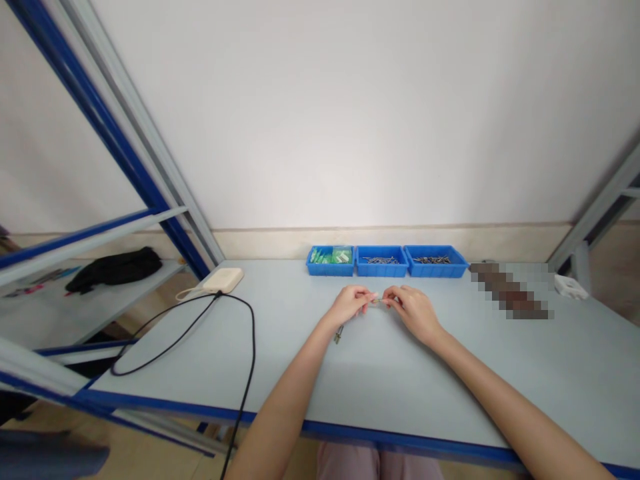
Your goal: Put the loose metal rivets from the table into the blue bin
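Note:
Near the middle of the grey table, my left hand (351,304) and my right hand (409,308) pinch a small, thin metallic piece (377,301) between them, one at each end. Its exact shape is too small to tell. Another small metal part (339,335), like a screw or bolt, lies on the table beside my left wrist. Behind my hands stand three blue bins: the left bin (331,269) holds green and white items, the middle bin (382,269) thin silvery pieces, the right bin (438,270) darker metal pieces.
A white box (223,281) and a looping black cable (254,340) lie on the left of the table (400,393). At the right are a pixelated area and a white object (571,287). Black cloth (120,268) rests on a surface beyond the left frame.

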The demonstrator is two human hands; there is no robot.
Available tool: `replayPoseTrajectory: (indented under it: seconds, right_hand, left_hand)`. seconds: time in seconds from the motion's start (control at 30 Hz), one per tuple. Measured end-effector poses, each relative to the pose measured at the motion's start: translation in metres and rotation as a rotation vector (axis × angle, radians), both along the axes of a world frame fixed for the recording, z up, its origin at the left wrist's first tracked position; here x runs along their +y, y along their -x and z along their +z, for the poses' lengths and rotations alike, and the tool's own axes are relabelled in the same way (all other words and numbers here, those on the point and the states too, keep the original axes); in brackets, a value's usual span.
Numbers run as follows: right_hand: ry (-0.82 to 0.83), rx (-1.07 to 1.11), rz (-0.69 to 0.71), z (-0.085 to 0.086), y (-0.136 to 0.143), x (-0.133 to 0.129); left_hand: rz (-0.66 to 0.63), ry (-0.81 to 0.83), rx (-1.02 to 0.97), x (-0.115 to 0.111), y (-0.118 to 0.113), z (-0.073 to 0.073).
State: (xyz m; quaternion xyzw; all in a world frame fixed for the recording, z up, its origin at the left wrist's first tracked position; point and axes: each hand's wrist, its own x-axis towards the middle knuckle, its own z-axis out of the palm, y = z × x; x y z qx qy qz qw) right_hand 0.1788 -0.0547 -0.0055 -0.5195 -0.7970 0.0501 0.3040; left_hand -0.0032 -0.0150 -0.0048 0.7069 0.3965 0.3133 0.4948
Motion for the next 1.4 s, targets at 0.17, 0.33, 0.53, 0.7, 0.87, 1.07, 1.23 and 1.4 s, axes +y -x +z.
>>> replayPoseTrajectory:
  seconds: [0.17,0.33,0.53,0.7,0.87,1.07,1.23,1.4]
  right_hand:
    - [-0.013,-0.003,-0.012,0.0,-0.004,0.003]
    - [-0.011,0.019,-0.094,-0.002,-0.004,0.004]
    - [0.089,0.094,-0.12,0.0,-0.004,0.005]
    - [0.207,0.261,-0.076,0.001,-0.004,0.008]
    - [0.199,0.358,-0.05,-0.004,-0.006,0.011]
    - [0.148,0.35,0.008,-0.004,-0.004,0.01]
    - [0.103,0.311,0.042,-0.003,-0.001,0.006]
    - [0.054,0.32,0.039,-0.005,-0.006,0.011]
  left_hand:
    - [-0.017,0.001,0.0,0.0,-0.002,-0.002]
    - [0.044,-0.061,-0.015,0.002,-0.004,-0.008]
    - [0.044,-0.089,-0.021,0.001,-0.006,-0.012]
    - [0.077,-0.125,-0.025,0.0,-0.007,-0.011]
    - [0.131,-0.172,-0.011,-0.001,-0.007,-0.012]
    - [0.217,-0.205,-0.084,-0.003,-0.012,-0.01]
    - [0.216,-0.209,-0.101,-0.001,-0.013,-0.011]
    - [0.155,-0.216,-0.073,-0.003,-0.011,-0.012]
